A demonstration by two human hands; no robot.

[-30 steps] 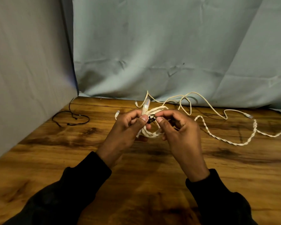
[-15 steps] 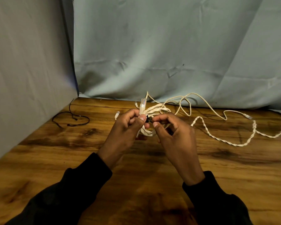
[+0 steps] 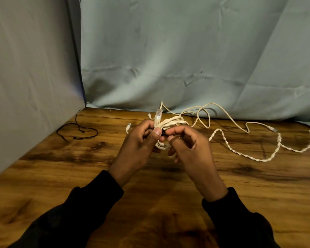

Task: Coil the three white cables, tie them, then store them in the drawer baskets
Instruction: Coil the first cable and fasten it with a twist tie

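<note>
L hand point(image 3: 141, 140) pinches coiled cable point(image 3: 170, 122) mid-table, plug now upright. R hand point(image 3: 188, 145) has slid in closer, pinching black tie point(image 3: 162, 133), prob cinching it. 2 other cables point(image 3: 240, 142) loose, far right.

loose cables point(image 3: 222, 120) lie on table point(image 3: 61, 176), right of hands.
</note>
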